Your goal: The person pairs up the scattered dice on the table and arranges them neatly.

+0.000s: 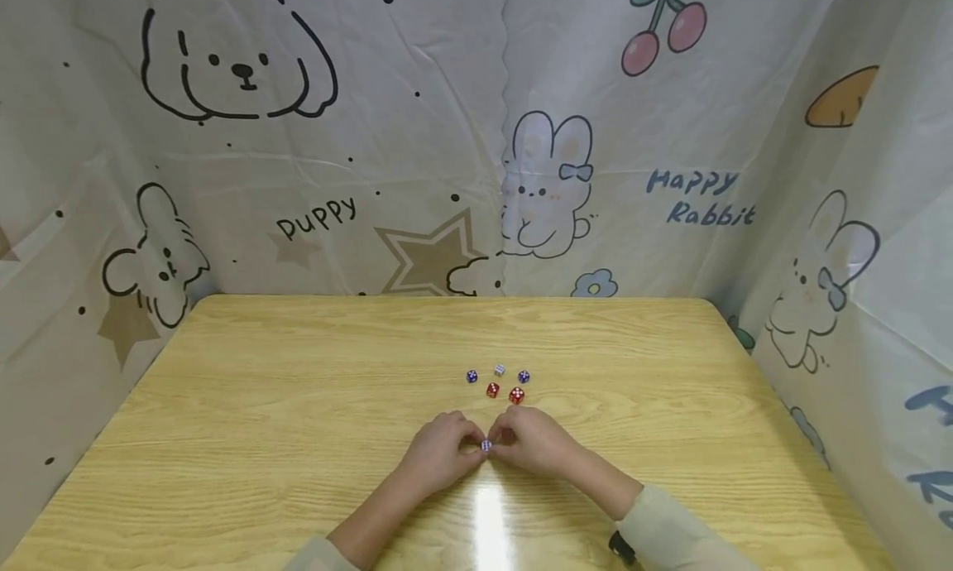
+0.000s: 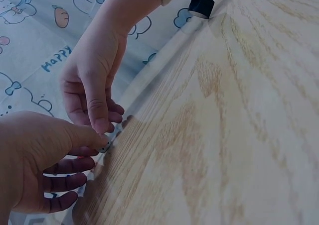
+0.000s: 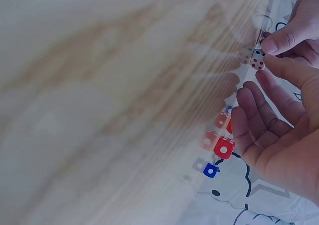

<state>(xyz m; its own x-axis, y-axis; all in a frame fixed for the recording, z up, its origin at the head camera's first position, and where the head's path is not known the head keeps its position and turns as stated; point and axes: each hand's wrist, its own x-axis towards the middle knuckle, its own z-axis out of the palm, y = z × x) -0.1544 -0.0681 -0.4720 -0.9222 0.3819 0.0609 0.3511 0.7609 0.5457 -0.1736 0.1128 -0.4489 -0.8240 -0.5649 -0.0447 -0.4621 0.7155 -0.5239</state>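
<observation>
A small white die [image 1: 486,445] with red and blue pips [image 3: 257,60] sits at the table surface between the fingertips of both hands. My left hand [image 1: 444,451] pinches it from the left side with thumb and forefinger. From the right, my right hand [image 1: 538,443] has its thumb and forefinger on the same die. In the left wrist view most of the die [image 2: 103,148] is hidden behind the thumb. The other fingers of the right hand [image 3: 279,135] are loosely bent, holding nothing.
Just beyond the hands lie two red dice [image 1: 493,390] [image 1: 517,395], two blue dice [image 1: 472,376] [image 1: 524,376] and a white die [image 1: 500,371]. The wooden table [image 1: 298,372] is bordered at the back and sides by a printed curtain [image 1: 417,157].
</observation>
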